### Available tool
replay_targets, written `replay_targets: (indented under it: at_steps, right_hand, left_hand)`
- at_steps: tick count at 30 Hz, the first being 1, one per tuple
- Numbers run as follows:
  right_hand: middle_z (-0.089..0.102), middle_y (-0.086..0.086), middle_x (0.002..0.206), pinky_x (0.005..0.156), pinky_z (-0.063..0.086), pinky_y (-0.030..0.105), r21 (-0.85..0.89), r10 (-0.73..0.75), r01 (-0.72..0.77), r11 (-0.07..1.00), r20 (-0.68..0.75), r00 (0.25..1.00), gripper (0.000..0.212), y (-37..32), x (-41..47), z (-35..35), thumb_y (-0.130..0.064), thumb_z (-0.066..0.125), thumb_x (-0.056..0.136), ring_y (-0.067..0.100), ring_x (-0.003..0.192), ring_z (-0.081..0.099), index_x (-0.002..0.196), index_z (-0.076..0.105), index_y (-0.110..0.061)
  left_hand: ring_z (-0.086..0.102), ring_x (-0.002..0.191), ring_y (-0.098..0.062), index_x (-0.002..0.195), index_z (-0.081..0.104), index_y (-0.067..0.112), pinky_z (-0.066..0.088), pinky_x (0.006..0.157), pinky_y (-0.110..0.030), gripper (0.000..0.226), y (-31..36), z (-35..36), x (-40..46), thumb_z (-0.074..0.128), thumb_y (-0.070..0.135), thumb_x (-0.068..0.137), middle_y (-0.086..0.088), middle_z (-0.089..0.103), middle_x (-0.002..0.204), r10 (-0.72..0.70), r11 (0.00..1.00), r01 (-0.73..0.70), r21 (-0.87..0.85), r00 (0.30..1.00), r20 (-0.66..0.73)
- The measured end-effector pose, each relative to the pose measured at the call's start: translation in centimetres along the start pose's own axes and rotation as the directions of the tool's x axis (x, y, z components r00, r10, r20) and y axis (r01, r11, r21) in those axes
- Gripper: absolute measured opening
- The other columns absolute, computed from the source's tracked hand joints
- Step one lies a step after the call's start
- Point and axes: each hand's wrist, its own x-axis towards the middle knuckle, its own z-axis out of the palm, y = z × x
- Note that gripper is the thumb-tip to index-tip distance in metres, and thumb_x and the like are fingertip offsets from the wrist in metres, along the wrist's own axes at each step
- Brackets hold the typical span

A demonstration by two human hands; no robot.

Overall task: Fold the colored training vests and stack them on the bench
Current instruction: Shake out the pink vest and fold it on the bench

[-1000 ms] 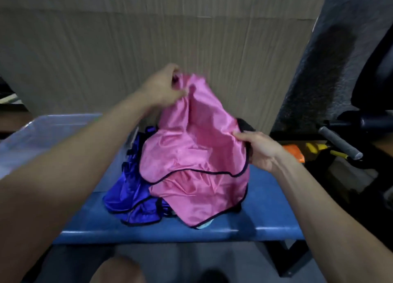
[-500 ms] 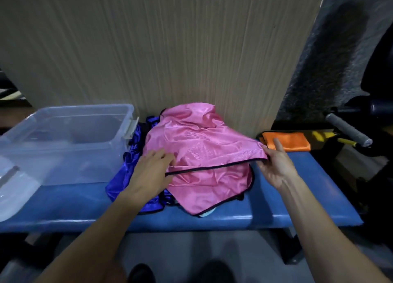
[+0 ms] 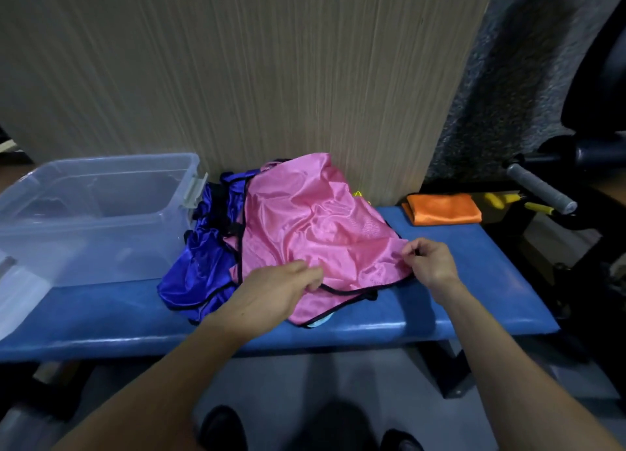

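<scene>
Glossy satin-like cloth pink vest [image 3: 315, 227]; shiny padded blue bench [image 3: 474, 281]; clear plastic bin [image 3: 101, 193]; wood-grain panel [image 3: 237, 61]

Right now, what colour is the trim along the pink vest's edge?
Black, a thin binding along the pink vest's hem, clearest in the head view.

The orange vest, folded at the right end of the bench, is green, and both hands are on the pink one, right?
Not quite: the head view shows the folded vest is orange, not green. It does lie at the right end of the bench, and both the left hand and right hand are on the pink vest.
</scene>
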Motion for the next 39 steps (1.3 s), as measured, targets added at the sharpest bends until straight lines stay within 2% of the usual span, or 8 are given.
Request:
replay_targets:
  at_steps: [4,8,13,18,21,24,30,39]
  right_hand:
    - [0.074,-0.002,0.097,0.088,0.049,0.026,-0.25,-0.077,0.096,0.963,0.086,0.993,0.021,0.3,-0.6,-0.6,-0.004,0.061,0.094,0.02,0.098,0.068,0.088,0.077,-0.017]
    - [0.058,0.007,0.131,0.101,0.04,0.028,-0.458,-0.124,0.213,0.863,0.218,0.968,0.031,0.7,-1.0,-1.1,-0.018,0.069,0.093,0.029,0.123,0.055,0.124,0.069,-0.016]
    - [0.035,0.003,0.152,0.111,0.033,0.049,-0.607,-0.108,0.223,0.762,0.22,0.969,0.031,0.9,-1.9,-1.9,-0.036,0.071,0.092,0.035,0.138,0.033,0.123,0.065,-0.032]
    - [0.058,-0.002,0.116,0.097,0.046,0.038,-0.496,-0.336,0.436,0.751,0.282,0.899,0.013,-0.2,-3.3,-1.5,-0.027,0.074,0.089,0.023,0.109,0.056,0.101,0.068,-0.028]
    - [0.066,-0.011,0.094,0.085,0.051,0.034,-0.351,-0.448,0.569,0.744,0.371,0.814,0.01,-1.8,-5.3,-0.4,-0.021,0.074,0.089,0.01,0.088,0.063,0.09,0.064,-0.023]
    - [0.066,-0.014,0.098,0.083,0.054,0.031,-0.213,-0.515,0.643,0.735,0.441,0.735,0.019,-3.0,-7.8,1.3,-0.037,0.071,0.09,0.006,0.092,0.065,0.102,0.06,-0.027]
    - [0.06,-0.01,0.113,0.09,0.052,0.035,-0.035,-0.712,0.77,0.637,0.355,0.605,0.042,-7.3,-11.4,2.8,-0.037,0.078,0.084,0.011,0.104,0.061,0.118,0.056,-0.026]
    - [0.053,-0.004,0.088,0.071,0.045,0.032,-0.115,-0.905,0.909,0.4,0.108,0.412,0.017,-15.1,-14.5,1.9,-0.011,0.07,0.09,0.017,0.081,0.052,0.097,0.055,-0.013]
  left_hand:
    - [0.046,0.091,-0.015,0.086,0.063,0.024,0.049,0.071,-0.041,0.011,-1.3,1.9,0.0,0.053,0.02,0.084,0.009,0.05,0.094,0.023,0.983,-0.032,0.179,0.998,0.052]
    - [0.056,0.087,-0.02,0.085,0.066,0.023,0.054,0.07,-0.039,0.044,-1.3,3.6,0.0,0.05,0.063,0.075,0.003,0.055,0.096,0.029,0.926,-0.023,0.377,1.0,-0.01]
    - [0.058,0.075,-0.02,0.07,0.066,0.021,0.052,0.058,-0.036,0.025,-0.7,4.0,0.3,0.08,0.038,0.057,0.003,0.056,0.086,0.08,0.911,-0.041,0.411,0.994,-0.078]
    - [0.05,0.082,-0.012,0.075,0.063,0.027,0.052,0.069,-0.04,0.013,-1.3,3.8,0.1,0.055,0.035,0.082,0.014,0.045,0.082,-0.046,0.997,0.055,0.062,0.989,-0.137]
    - [0.054,0.083,-0.005,0.08,0.061,0.033,0.051,0.074,-0.035,0.015,-1.4,2.8,-0.2,0.056,0.046,0.086,0.016,0.053,0.083,-0.129,0.978,0.099,-0.185,0.98,-0.154]
    - [0.059,0.08,-0.004,0.078,0.061,0.027,0.046,0.075,-0.024,0.016,-0.6,0.3,-0.5,0.069,0.033,0.091,0.012,0.061,0.082,-0.175,0.911,0.068,-0.408,0.957,-0.231]
    - [0.059,0.08,-0.01,0.08,0.062,0.024,0.045,0.074,-0.022,0.014,1.4,-7.4,-0.9,0.072,0.026,0.089,0.012,0.061,0.083,0.02,0.933,-0.107,-0.344,0.969,-0.247]
    - [0.061,0.077,-0.019,0.078,0.066,0.025,0.048,0.074,-0.035,0.012,5.5,-20.1,-1.0,0.075,0.021,0.084,0.01,0.062,0.084,0.223,0.934,-0.275,-0.228,0.948,-0.228]
